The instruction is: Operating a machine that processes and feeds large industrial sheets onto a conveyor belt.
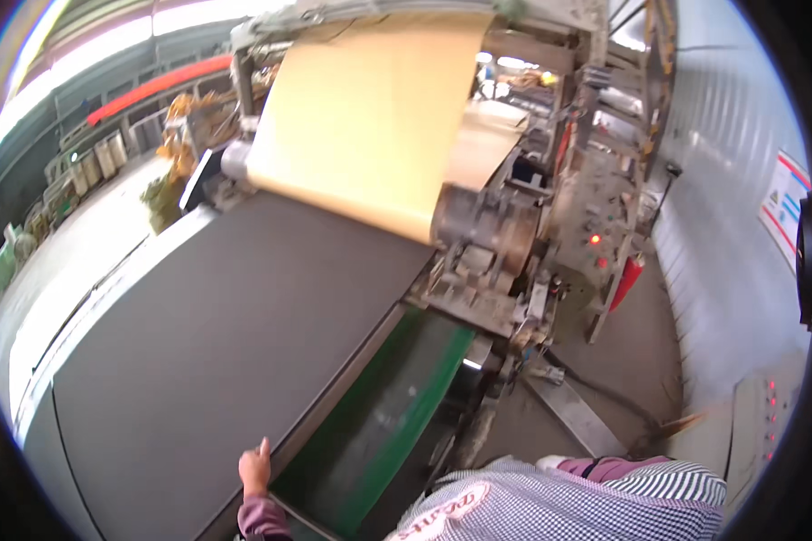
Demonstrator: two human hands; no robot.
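My left hand (254, 470) is at the right-hand edge of a wide dark grey sheet (198, 316) on the machine bed. One digit points forward while the other fingers look curled in; nothing shows in its grip. Whether it presses on the sheet or hovers just over it is unclear. At my right side, a mauve sleeve (618, 467) lies against my checked apron (550, 500). Only a pale bit of my right hand (549, 462) shows past the cuff, and its fingers are hidden. Beyond the dark sheet, a broad tan sheet (361, 117) slopes down to a roller.
A green belt (379, 415) runs alongside the dark sheet, on its right. Ahead stand a motor-like drum (487, 216) and a panel with red lights (595, 240). A metal bar (573, 415) and a hose (604, 392) lie on the floor at right. Another control box (758, 424) stands there.
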